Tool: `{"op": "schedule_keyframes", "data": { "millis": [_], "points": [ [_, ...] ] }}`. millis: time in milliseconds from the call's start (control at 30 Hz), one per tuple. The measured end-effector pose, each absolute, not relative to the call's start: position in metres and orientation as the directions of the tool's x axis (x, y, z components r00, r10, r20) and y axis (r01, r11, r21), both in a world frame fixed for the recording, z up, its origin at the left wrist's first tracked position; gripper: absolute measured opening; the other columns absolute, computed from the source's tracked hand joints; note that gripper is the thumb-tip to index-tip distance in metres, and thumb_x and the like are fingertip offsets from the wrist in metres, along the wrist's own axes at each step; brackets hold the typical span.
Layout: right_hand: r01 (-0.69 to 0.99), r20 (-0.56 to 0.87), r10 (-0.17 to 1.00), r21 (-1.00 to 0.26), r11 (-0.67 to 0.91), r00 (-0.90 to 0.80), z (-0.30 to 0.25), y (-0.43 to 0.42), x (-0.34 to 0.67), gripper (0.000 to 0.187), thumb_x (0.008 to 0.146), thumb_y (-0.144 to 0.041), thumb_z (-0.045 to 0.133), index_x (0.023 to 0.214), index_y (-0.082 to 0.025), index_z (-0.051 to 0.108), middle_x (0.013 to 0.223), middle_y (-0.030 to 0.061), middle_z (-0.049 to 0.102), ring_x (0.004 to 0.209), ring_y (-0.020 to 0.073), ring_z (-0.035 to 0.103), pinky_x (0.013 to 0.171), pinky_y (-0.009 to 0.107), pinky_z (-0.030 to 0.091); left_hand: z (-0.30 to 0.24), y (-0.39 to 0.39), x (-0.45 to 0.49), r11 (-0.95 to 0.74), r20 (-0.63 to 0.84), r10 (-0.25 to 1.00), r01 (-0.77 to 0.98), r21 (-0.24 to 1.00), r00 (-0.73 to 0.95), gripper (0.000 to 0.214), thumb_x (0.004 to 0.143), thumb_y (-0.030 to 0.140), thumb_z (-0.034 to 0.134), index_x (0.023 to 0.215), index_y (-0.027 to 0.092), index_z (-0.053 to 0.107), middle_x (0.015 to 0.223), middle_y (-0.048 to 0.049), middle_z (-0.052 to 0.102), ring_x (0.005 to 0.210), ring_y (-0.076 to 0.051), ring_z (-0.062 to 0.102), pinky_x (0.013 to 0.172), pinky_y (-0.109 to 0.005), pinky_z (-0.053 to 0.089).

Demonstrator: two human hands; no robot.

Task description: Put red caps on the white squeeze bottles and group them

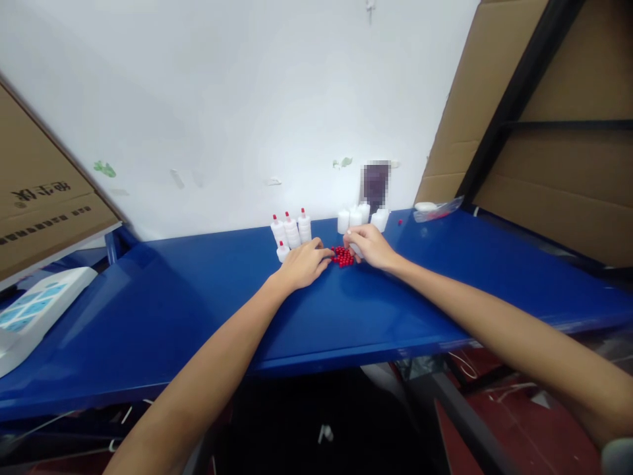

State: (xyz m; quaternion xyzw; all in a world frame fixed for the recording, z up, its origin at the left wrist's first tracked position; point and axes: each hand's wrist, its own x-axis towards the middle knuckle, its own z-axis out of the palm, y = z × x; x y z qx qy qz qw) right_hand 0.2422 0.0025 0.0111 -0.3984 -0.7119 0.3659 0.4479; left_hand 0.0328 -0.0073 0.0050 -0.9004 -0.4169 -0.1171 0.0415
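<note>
Brushing the red caps (343, 257) could scatter them; the left hand (304, 265), grip unclear, could topple nearby bottles (292, 233); the right hand (372, 247) pinches a white piece (356, 249).

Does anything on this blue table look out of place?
One small red piece lies alone right of the white containers, apart from the red pile near the right hand. Nothing else stands out.

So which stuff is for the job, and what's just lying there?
Probably for the job:
- small red pieces, beside the left fingers
- small white piece, in the right fingers
- red-tipped white bottles
- white containers at the back

Probably just lying there:
- white device with blue panels
- printed cardboard
</note>
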Motion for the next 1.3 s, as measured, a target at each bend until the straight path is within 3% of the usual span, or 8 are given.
{"op": "schedule_keyframes", "data": {
  "millis": [167,367,567,800,967,1133,1300],
  "points": [
    [0.262,0.368,0.880,-0.855,0.448,-0.301,0.012,0.002,0.243,0.026,0.083,-0.034,0.046,0.065,-0.019,0.057,0.046,-0.0037,0.048,0.039,0.0124,0.045,0.045,0.027,0.033,0.006,-0.007,0.033,-0.649,0.253,0.743,0.760,0.045,0.619,0.032,0.102,0.032,0.043,0.120,0.024,0.068,0.114,-0.0077,0.059,0.094,-0.022,0.064,0.078,-0.035,0.051],
    [0.380,0.472,0.820,-0.729,0.570,-0.324,0.014,0.002,0.247,0.016,0.082,-0.028,0.043,0.072,-0.020,0.053,0.059,-0.0022,0.052,0.057,0.0145,0.047,0.060,0.029,0.035,0.006,-0.007,0.033,-0.657,0.289,0.737,0.748,0.094,0.611,0.022,0.097,0.029,0.051,0.110,0.020,0.067,0.108,-0.0072,0.061,0.090,-0.022,0.063,0.074,-0.034,0.051],
    [0.528,0.498,0.763,-0.552,0.646,-0.412,0.017,-0.002,0.248,0.016,0.086,-0.027,0.044,0.075,-0.020,0.054,0.063,-0.0024,0.051,0.061,0.0152,0.046,0.063,0.029,0.030,0.009,-0.010,0.036,-0.692,0.509,0.673,0.701,0.174,0.537,0.017,0.096,0.027,0.052,0.109,0.020,0.061,0.102,-0.0049,0.064,0.087,-0.018,0.062,0.073,-0.030,0.048],
    [0.495,0.453,0.723,-0.530,0.688,-0.521,0.018,-0.006,0.245,0.016,0.085,-0.026,0.046,0.076,-0.019,0.057,0.067,-0.0009,0.057,0.063,0.0153,0.050,0.062,0.027,0.031,0.010,-0.014,0.039,-0.747,0.645,0.595,0.626,0.223,0.479,0.016,0.095,0.027,0.056,0.109,0.020,0.057,0.091,-0.0004,0.065,0.072,-0.012,0.058,0.068,-0.025,0.044],
    [0.461,0.464,0.704,-0.538,0.706,-0.537,0.019,-0.009,0.244,0.015,0.084,-0.024,0.046,0.071,-0.019,0.054,0.065,-0.0005,0.060,0.062,0.0151,0.053,0.063,0.026,0.034,0.009,-0.013,0.039,-0.776,0.653,0.567,0.591,0.219,0.502,0.016,0.095,0.027,0.057,0.109,0.019,0.057,0.090,-0.0001,0.064,0.070,-0.010,0.057,0.067,-0.024,0.044],
    [0.450,0.424,0.696,-0.545,0.707,-0.580,0.019,-0.009,0.246,0.016,0.083,-0.022,0.047,0.077,-0.017,0.061,0.073,0.0020,0.069,0.069,0.0176,0.060,0.066,0.027,0.037,0.010,-0.014,0.038,-0.793,0.606,0.568,0.566,0.223,0.557,0.018,0.100,0.033,0.052,0.107,0.018,0.058,0.090,-0.0024,0.066,0.072,-0.012,0.059,0.065,-0.024,0.044],
    [0.490,0.379,0.688,-0.498,0.716,-0.619,0.017,-0.008,0.249,0.032,0.093,-0.037,0.049,0.074,-0.017,0.065,0.075,0.0043,0.070,0.069,0.0182,0.060,0.066,0.028,0.035,0.011,-0.015,0.037,-0.826,0.577,0.520,0.544,0.149,0.630,0.018,0.101,0.030,0.048,0.108,0.018,0.060,0.093,-0.0053,0.067,0.081,-0.016,0.063,0.072,-0.027,0.048]
  ]
}}
